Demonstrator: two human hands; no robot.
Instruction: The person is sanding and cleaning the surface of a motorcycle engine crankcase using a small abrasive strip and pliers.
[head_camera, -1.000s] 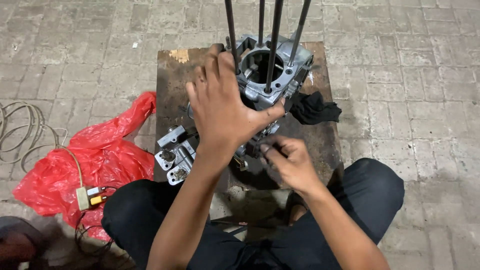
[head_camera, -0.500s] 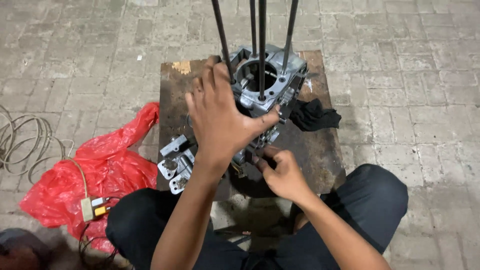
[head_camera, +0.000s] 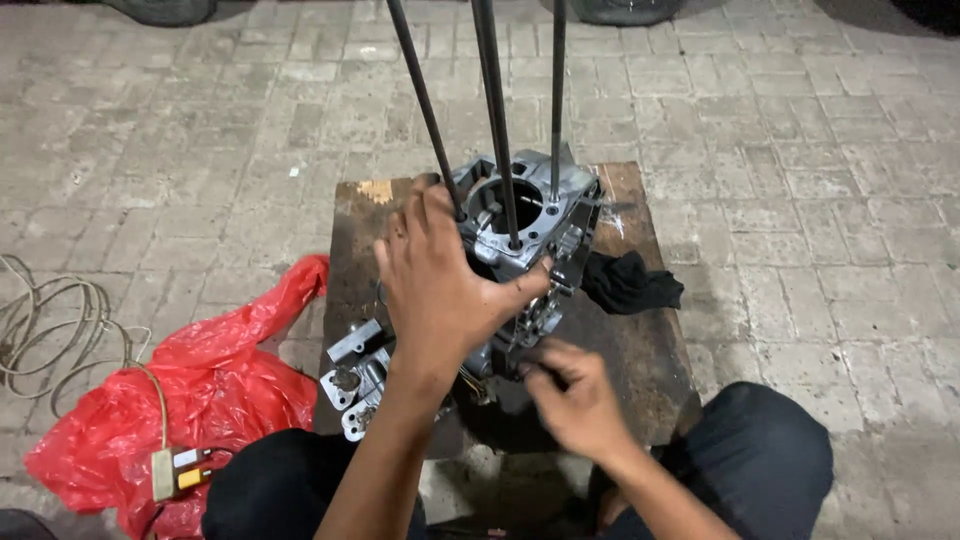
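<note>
Fingers first: those of our left hand (head_camera: 440, 290) lie spread and pressed flat over the near side of the engine crankcase (head_camera: 520, 240), the thumb hooked toward its right flank, while the fingers of our right hand (head_camera: 575, 395) are curled together at the lower edge of the casting, seemingly pinching a small fitting there (too small and shaded for us to tell what).

From largest to smallest: the brick-paved floor (head_camera: 800, 130) carries a low, oil-stained wooden board (head_camera: 640, 350), and the crankcase stands upright near the board's middle, just in front of our knees. Four long dark studs (head_camera: 495, 120) rise from around its open cylinder bore toward the camera. To the left, off the board, lies a crumpled red plastic bag (head_camera: 210, 390), with a coiled pale cable (head_camera: 50, 320) beyond it and a small yellow-and-orange plug block (head_camera: 178, 470) at its near edge. A black rag (head_camera: 630, 283) sits on the board, touching the case's right side. A smaller grey metal part (head_camera: 355, 375) lies at the board's left edge, below our left wrist.

We judge the step in hand to be steadying the case with the left while the right works something at its base. The next move calls for a firm left-hand brace, and a careful right-hand grip, since the piece is small.
</note>
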